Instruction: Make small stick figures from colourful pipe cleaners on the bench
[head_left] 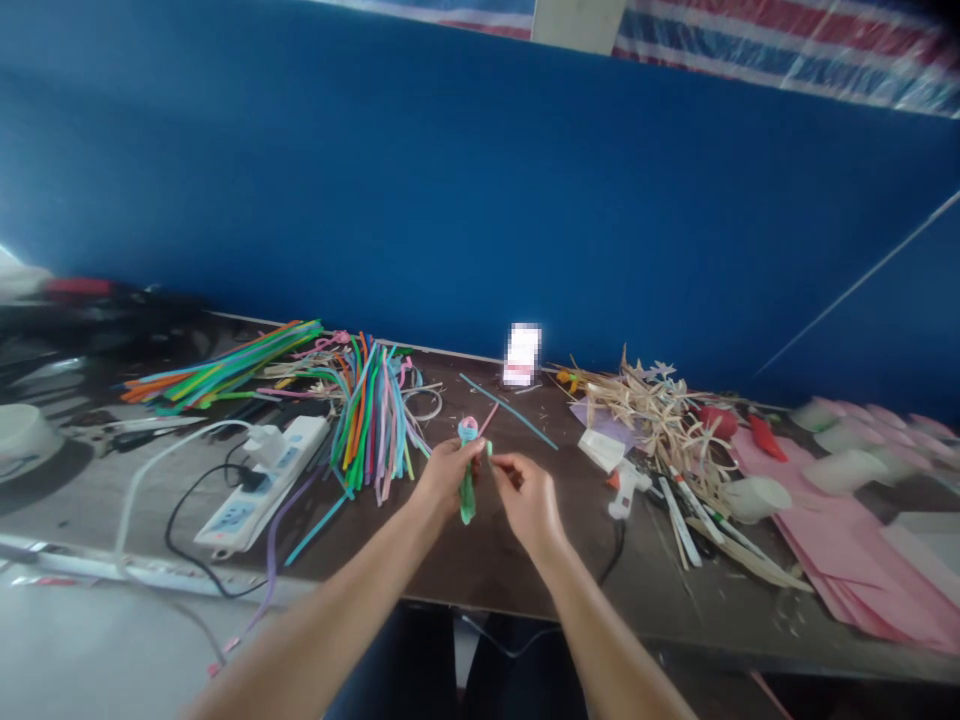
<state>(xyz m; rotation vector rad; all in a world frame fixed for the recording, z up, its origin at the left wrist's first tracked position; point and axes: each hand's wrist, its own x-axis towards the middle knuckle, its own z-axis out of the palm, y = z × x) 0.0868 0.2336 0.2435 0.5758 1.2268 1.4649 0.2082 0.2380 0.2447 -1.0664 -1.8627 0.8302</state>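
Above the middle of the table, my left hand (447, 470) is closed around a small pipe-cleaner figure (468, 431). Pink and light blue coils form its top, and a green part (468, 502) hangs below my fingers. A thin pink stem sticks out to its upper right. Just right of it, my right hand (529, 497) has its thumb and fingertips pinched together near a short pale green tip (490, 449). Whatever lies between those fingertips is too small to make out. Behind both hands, a single blue pipe cleaner (510, 411) lies on the table.
Bundles of coloured pipe cleaners (367, 420) and a power strip (262, 490) with plugged-in cords lie left. A lit phone (523, 353) leans against the blue wall. Rightward are a glue gun (628, 488), a heap of straw-coloured strips (652, 400), pink sheets (847, 550) and white rolls (844, 470).
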